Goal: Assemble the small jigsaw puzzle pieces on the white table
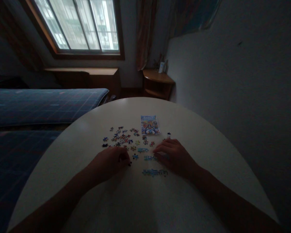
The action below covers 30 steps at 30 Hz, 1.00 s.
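My left hand (pixel 113 159) is at the left of the puzzle, fingers curled into a pinch. A small dark jigsaw piece (pixel 130 164) shows at its fingertips. My right hand (pixel 173 153) rests over the right end of a light-blue strip of joined pieces (pixel 149 158), partly covering it. Its fingers are bent forward with thumb and forefinger slightly apart, and nothing visible between them. A second joined strip (pixel 154 172) lies nearer to me. Between the hands are a short blue joined section (pixel 143 150) and a loose blue piece (pixel 135 156).
Many loose jigsaw pieces (pixel 122 137) are heaped beyond my left hand. A printed picture sheet (pixel 150 125) lies behind them on the round white table (pixel 140 204). A bed (pixel 46 106) stands at the left, a wall (pixel 223 77) at the right.
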Each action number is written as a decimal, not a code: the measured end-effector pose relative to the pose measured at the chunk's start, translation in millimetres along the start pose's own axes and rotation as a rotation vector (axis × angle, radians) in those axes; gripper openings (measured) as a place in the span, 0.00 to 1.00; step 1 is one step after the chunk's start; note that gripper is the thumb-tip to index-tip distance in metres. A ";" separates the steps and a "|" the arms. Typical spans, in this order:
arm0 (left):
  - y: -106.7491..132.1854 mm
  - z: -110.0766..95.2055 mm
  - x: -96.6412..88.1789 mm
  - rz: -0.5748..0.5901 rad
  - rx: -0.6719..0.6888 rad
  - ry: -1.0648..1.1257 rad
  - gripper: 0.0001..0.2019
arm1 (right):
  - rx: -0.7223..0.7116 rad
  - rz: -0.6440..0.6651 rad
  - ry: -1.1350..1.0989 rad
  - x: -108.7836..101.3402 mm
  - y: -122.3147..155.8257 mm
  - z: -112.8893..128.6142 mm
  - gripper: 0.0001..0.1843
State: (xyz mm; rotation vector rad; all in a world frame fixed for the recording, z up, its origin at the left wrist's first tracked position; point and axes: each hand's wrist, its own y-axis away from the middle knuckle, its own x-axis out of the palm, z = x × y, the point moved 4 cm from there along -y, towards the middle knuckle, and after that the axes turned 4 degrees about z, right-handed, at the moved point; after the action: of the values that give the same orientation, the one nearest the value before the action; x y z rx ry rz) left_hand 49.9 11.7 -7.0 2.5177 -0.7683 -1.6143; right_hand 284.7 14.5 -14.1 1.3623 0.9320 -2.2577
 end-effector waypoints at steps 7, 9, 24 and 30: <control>3.4 4.2 -4.6 0.058 -0.110 -0.111 0.06 | 0.187 0.021 0.029 -26.5 7.5 -45.4 0.07; 3.7 4.2 -5.0 0.036 -0.123 -0.123 0.06 | 0.252 0.040 0.026 -34.3 9.1 -54.2 0.07; -2.6 19.6 -4.5 -0.205 0.074 -0.096 0.11 | 0.508 0.365 -0.143 -65.5 40.0 -87.8 0.15; -6.6 -5.0 14.5 -0.232 0.299 -0.146 0.11 | 0.492 0.439 -0.233 -52.7 39.7 -79.4 0.12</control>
State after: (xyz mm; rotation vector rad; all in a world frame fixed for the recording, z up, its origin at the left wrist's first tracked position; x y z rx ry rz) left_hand 61.5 10.2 -18.9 2.8089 -0.8119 -1.9035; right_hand 385.0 38.0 -7.9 1.2824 -0.0157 -2.2935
